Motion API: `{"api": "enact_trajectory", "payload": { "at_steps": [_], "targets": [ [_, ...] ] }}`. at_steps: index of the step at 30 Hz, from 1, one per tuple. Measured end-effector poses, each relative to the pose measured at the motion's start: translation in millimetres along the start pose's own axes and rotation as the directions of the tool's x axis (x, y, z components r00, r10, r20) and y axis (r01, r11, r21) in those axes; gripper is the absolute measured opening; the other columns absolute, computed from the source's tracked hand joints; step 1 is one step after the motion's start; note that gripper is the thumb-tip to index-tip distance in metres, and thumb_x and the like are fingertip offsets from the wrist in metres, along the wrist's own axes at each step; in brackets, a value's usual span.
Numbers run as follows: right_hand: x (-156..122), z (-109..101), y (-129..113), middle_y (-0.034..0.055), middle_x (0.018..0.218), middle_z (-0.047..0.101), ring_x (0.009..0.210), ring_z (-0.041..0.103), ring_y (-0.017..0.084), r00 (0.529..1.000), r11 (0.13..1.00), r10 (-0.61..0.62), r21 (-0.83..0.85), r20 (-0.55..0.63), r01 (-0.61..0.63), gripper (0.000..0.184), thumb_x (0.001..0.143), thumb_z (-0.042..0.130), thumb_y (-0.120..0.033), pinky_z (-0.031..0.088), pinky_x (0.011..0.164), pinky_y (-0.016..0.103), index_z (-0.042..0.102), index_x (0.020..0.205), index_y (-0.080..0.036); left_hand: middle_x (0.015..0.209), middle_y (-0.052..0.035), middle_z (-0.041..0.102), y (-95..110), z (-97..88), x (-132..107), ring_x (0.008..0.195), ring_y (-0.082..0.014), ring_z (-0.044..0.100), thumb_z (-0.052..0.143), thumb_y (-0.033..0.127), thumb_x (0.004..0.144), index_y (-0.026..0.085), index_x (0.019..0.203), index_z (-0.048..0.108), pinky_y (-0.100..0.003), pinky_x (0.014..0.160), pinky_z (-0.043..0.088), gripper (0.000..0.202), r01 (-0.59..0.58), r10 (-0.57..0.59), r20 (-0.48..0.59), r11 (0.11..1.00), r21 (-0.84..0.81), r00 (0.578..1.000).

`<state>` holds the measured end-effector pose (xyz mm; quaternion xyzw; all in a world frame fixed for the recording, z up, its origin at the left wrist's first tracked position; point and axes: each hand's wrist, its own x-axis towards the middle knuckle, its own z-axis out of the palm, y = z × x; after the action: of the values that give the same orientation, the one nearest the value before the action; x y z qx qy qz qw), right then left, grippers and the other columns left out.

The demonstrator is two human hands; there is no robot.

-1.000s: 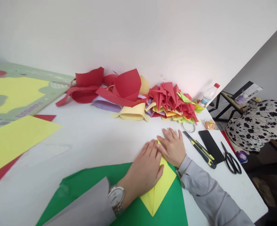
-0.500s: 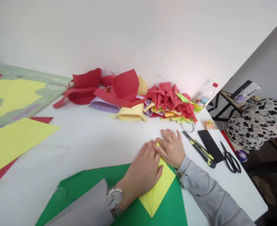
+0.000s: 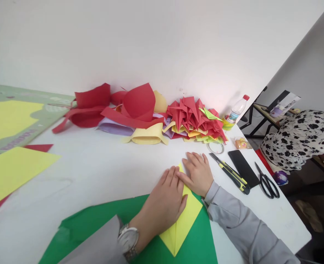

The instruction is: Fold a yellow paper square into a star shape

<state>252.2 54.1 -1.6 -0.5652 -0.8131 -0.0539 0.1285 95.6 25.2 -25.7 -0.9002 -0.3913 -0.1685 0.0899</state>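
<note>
My left hand [image 3: 163, 203] lies flat, fingers together and stretched out, pressing on a folded yellow paper [image 3: 182, 223]. My right hand [image 3: 197, 174] also lies flat on the far end of the same paper, fingers spread. The yellow paper's pointed near tip rests on a green sheet [image 3: 109, 223] on the white table [image 3: 101, 165]. A wristwatch [image 3: 128, 238] shows on my left wrist.
A pile of folded and curled red, yellow and purple papers [image 3: 150, 115] lies along the wall. Right of my hands are a tape ring [image 3: 215, 147], a yellow utility knife [image 3: 229, 173], a black phone [image 3: 243, 168], scissors [image 3: 266, 182] and a bottle [image 3: 235, 112]. A person in a floral top [image 3: 299, 141] sits at right. Yellow sheet [image 3: 10, 172] at left.
Both hands stay flat on the yellow paper with hardly any shift; the view has drifted slightly, so everything sits a little further left and lower.
</note>
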Motion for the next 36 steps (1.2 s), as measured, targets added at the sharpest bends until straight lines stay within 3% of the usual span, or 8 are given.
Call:
{"api": "enact_trajectory", "payload": {
  "at_steps": [6, 13, 21, 26, 30, 36],
  "targets": [
    [-0.7, -0.9, -1.7, 0.0087, 0.142, 0.054, 0.133, 0.043, 0.030, 0.997, 0.997, -0.076, 0.002, -0.001, 0.076, 0.035, 0.099, 0.048, -0.044, 0.024, 0.112, 0.058, 0.064, 0.123, -0.024, 0.127, -0.0288, 0.062, -0.3, 2.2, -1.6, 0.125, -0.0384, 0.054, 0.034, 0.034, 0.094, -0.003, 0.121, 0.062, -0.051, 0.109, 0.036, 0.054, 0.005, -0.005, -0.004, 1.000, -0.015, 1.000],
    [-0.5, -1.5, -3.1, 0.0079, 0.141, 0.055, 0.134, 0.041, 0.030, 0.998, 0.998, -0.056, 0.010, 0.027, 0.056, 0.035, 0.102, 0.040, -0.039, 0.022, 0.113, 0.059, 0.063, 0.124, -0.025, 0.128, -0.0286, 0.061, -1.9, 2.4, -2.1, 0.124, -0.0383, 0.055, 0.035, 0.035, 0.094, -0.004, 0.122, 0.061, -0.049, 0.109, 0.037, 0.055, -0.023, 0.023, -0.011, 1.000, 0.014, 1.000],
    [0.9, -7.5, -3.2, 0.0075, 0.150, 0.045, 0.136, 0.037, 0.032, 0.997, 0.999, -0.044, -0.019, 0.069, 0.045, 0.039, 0.103, 0.033, -0.038, 0.021, 0.111, 0.063, 0.063, 0.125, -0.026, 0.125, -0.0307, 0.062, 0.2, 1.2, -1.2, 0.121, -0.0388, 0.058, 0.036, 0.034, 0.094, -0.006, 0.121, 0.062, -0.050, 0.108, 0.036, 0.055, -0.037, 0.039, -0.041, 0.997, 0.064, 0.998],
    [1.6, -5.0, -2.2, 0.0053, 0.150, 0.046, 0.134, 0.041, 0.029, 0.996, 0.998, 0.030, 0.044, 0.088, -0.034, 0.039, 0.104, 0.031, -0.033, 0.027, 0.110, 0.060, 0.060, 0.129, -0.028, 0.125, -0.0322, 0.062, -0.7, -0.6, -0.2, 0.119, -0.0397, 0.059, 0.039, 0.034, 0.093, -0.008, 0.119, 0.063, -0.049, 0.106, 0.038, 0.055, -0.056, 0.060, -0.046, 0.995, 0.078, 0.997],
    [0.0, -4.0, -1.1, 0.0073, 0.145, 0.051, 0.133, 0.043, 0.026, 0.998, 0.995, 0.056, 0.078, 0.026, -0.058, 0.037, 0.103, 0.034, -0.029, 0.025, 0.113, 0.054, 0.063, 0.126, -0.025, 0.123, -0.0313, 0.063, -1.9, -1.7, -0.2, 0.117, -0.0392, 0.061, 0.038, 0.033, 0.094, -0.007, 0.116, 0.066, -0.049, 0.106, 0.039, 0.054, -0.068, 0.072, -0.046, 0.994, 0.090, 0.996],
    [-3.1, -3.0, -0.9, 0.0059, 0.144, 0.053, 0.134, 0.042, 0.025, 0.999, 0.993, -0.039, 0.112, 0.000, 0.039, 0.037, 0.102, 0.036, -0.029, 0.023, 0.113, 0.053, 0.068, 0.119, -0.027, 0.124, -0.0305, 0.063, -0.5, -0.7, -0.4, 0.118, -0.0386, 0.060, 0.037, 0.034, 0.094, -0.007, 0.119, 0.064, -0.049, 0.105, 0.039, 0.055, -0.057, 0.064, -0.062, 0.994, 0.097, 0.996]
  ]
}}
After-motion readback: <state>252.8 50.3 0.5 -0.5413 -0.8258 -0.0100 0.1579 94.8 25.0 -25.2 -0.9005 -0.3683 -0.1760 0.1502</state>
